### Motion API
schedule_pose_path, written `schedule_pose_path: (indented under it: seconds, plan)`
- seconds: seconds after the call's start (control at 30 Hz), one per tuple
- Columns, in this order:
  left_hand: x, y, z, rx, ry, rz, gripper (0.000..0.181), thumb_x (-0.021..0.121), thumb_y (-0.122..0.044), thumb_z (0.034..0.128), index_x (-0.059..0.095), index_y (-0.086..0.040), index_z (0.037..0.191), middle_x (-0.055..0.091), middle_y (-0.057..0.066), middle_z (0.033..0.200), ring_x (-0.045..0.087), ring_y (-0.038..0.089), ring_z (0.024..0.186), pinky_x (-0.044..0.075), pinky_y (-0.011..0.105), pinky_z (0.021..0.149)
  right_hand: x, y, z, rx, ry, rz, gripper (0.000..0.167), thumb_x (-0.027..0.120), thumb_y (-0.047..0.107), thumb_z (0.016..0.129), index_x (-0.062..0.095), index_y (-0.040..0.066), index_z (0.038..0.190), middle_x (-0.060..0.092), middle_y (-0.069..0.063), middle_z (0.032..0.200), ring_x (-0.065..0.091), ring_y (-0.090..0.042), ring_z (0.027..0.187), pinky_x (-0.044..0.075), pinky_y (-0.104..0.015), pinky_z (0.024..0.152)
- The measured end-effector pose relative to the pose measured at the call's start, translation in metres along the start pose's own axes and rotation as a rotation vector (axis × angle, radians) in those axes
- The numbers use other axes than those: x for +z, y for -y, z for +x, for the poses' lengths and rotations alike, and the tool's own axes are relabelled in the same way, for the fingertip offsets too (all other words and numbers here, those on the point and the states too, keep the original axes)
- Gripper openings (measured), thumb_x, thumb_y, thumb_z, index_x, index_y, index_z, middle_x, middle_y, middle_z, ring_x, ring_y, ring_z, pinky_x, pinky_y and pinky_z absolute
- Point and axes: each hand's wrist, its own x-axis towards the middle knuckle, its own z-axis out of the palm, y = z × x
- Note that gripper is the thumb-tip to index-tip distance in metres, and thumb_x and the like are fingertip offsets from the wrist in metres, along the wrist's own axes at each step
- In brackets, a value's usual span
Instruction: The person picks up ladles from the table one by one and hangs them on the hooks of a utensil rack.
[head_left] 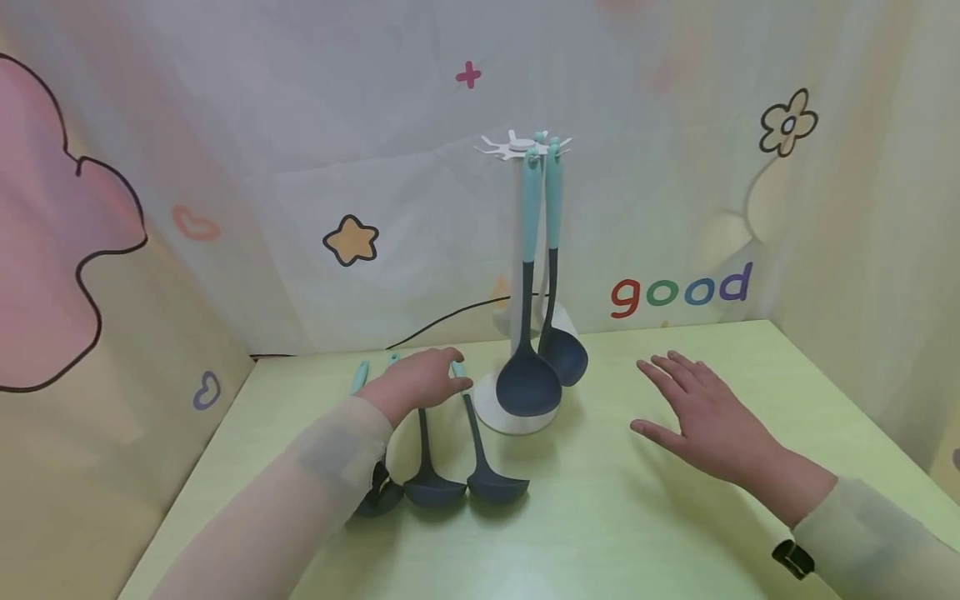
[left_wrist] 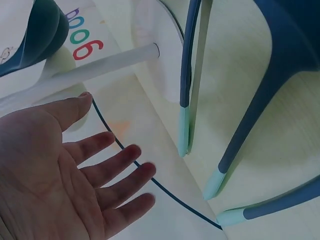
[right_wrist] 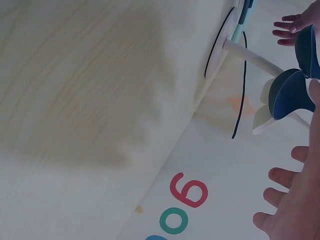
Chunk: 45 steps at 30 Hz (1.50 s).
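Observation:
My left hand [head_left: 422, 383] hovers over the teal handles of the ladles lying on the table. Its fingers are spread and loosely bent, holding nothing, as the left wrist view confirms. Nearest to it is the right-hand lying ladle [head_left: 491, 483]; a middle ladle [head_left: 433, 490] lies beside that one. A third dark utensil [head_left: 381, 498] is partly hidden by my left sleeve. Two ladles, a front one [head_left: 528, 383] and a rear one [head_left: 566, 357], hang from a white rack [head_left: 517, 147]. Off to the right, my right hand [head_left: 705, 417] is held above the table, fingers extended, touching nothing.
The rack's round white base [head_left: 517, 423] stands near the back of the pale table [head_left: 600, 533]. Behind the table hangs a printed cloth [head_left: 360, 125] with a star and the word "good". A dark band [head_left: 792, 558] shows at my right sleeve.

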Motion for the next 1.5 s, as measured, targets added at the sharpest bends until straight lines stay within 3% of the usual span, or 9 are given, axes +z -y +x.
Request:
schedule_pose_path:
  seconds: [0.2, 0.33, 0.5, 0.7, 0.83, 1.0, 1.2, 1.37, 1.5]
  plan:
    - [-0.005, 0.004, 0.016, -0.046, 0.092, -0.120, 0.047, 0.059, -0.034, 0.1000, 0.055, -0.005, 0.137, 0.062, 0.012, 0.129, 0.060, 0.029, 0.117, 0.048, 0.045, 0.098, 0.005, 0.001, -0.008, 0.063, 0.068, 0.046, 0.081, 0.056, 0.062, 0.093, 0.038, 0.007, 0.151, 0.041, -0.016, 0.151, 0.028, -0.042, 0.142, 0.018, -0.054, 0.117]
    - [-0.005, 0.005, 0.024, -0.157, 0.153, -0.250, 0.042, 0.061, -0.030, 0.0994, 0.056, -0.004, 0.132, 0.066, 0.012, 0.115, 0.066, 0.024, 0.094, 0.054, 0.040, 0.082, 0.010, 0.001, -0.013, 0.064, 0.068, 0.055, 0.080, 0.057, 0.061, 0.093, 0.040, 0.007, 0.150, 0.043, -0.015, 0.149, 0.030, -0.041, 0.141, 0.019, -0.054, 0.117]
    - [0.003, 0.003, 0.035, -0.296, 0.187, -0.354, 0.039, 0.062, -0.031, 0.0987, 0.062, -0.002, 0.125, 0.067, 0.014, 0.116, 0.068, 0.025, 0.091, 0.056, 0.037, 0.081, 0.010, 0.001, -0.017, 0.060, 0.061, 0.057, 0.078, 0.059, 0.058, 0.093, 0.041, 0.007, 0.148, 0.044, -0.014, 0.148, 0.032, -0.040, 0.140, 0.021, -0.055, 0.115]
    - [0.008, 0.004, 0.040, -0.394, 0.192, -0.450, 0.039, 0.062, -0.028, 0.0985, 0.062, 0.000, 0.126, 0.069, 0.017, 0.110, 0.070, 0.029, 0.093, 0.057, 0.037, 0.078, 0.007, 0.005, -0.019, 0.085, 0.075, 0.077, 0.078, 0.058, 0.059, 0.094, 0.040, 0.008, 0.149, 0.043, -0.014, 0.148, 0.032, -0.039, 0.140, 0.022, -0.055, 0.115]
    - [0.011, 0.005, 0.044, -0.415, 0.202, -0.485, 0.042, 0.063, -0.028, 0.0980, 0.060, 0.000, 0.129, 0.070, 0.017, 0.111, 0.071, 0.029, 0.094, 0.057, 0.036, 0.076, 0.006, 0.005, -0.021, 0.105, 0.079, 0.089, 0.077, 0.058, 0.058, 0.094, 0.040, 0.008, 0.150, 0.043, -0.015, 0.148, 0.032, -0.039, 0.140, 0.024, -0.057, 0.114]
    - [0.018, 0.004, 0.050, -0.436, 0.295, -0.530, 0.042, 0.064, -0.028, 0.0972, 0.062, 0.004, 0.123, 0.071, 0.016, 0.110, 0.070, 0.027, 0.099, 0.056, 0.035, 0.080, 0.006, 0.005, -0.025, 0.117, 0.082, 0.095, 0.076, 0.058, 0.057, 0.094, 0.040, 0.009, 0.150, 0.043, -0.017, 0.148, 0.033, -0.040, 0.139, 0.024, -0.057, 0.113]
    - [0.020, -0.001, 0.051, -0.405, 0.365, -0.439, 0.039, 0.067, -0.033, 0.0950, 0.070, 0.003, 0.110, 0.073, 0.014, 0.106, 0.070, 0.025, 0.096, 0.055, 0.030, 0.070, 0.005, 0.001, -0.028, 0.092, 0.052, 0.077, 0.073, 0.060, 0.054, 0.095, 0.041, 0.008, 0.149, 0.045, -0.018, 0.146, 0.036, -0.040, 0.137, 0.025, -0.055, 0.113]
    - [0.021, -0.004, 0.052, -0.401, 0.395, -0.375, 0.036, 0.072, -0.036, 0.0914, 0.074, -0.001, 0.101, 0.074, 0.010, 0.099, 0.069, 0.019, 0.082, 0.052, 0.025, 0.064, 0.004, -0.002, -0.028, 0.079, 0.038, 0.076, 0.073, 0.061, 0.053, 0.094, 0.041, 0.008, 0.148, 0.046, -0.017, 0.144, 0.037, -0.040, 0.135, 0.027, -0.055, 0.111]
    - [0.025, -0.004, 0.051, -0.428, 0.393, -0.485, 0.030, 0.073, -0.029, 0.0915, 0.074, -0.001, 0.100, 0.074, 0.010, 0.095, 0.067, 0.016, 0.076, 0.054, 0.027, 0.071, 0.006, -0.003, -0.029, 0.090, 0.052, 0.085, 0.075, 0.060, 0.054, 0.094, 0.040, 0.008, 0.149, 0.045, -0.018, 0.144, 0.037, -0.040, 0.135, 0.026, -0.056, 0.112]
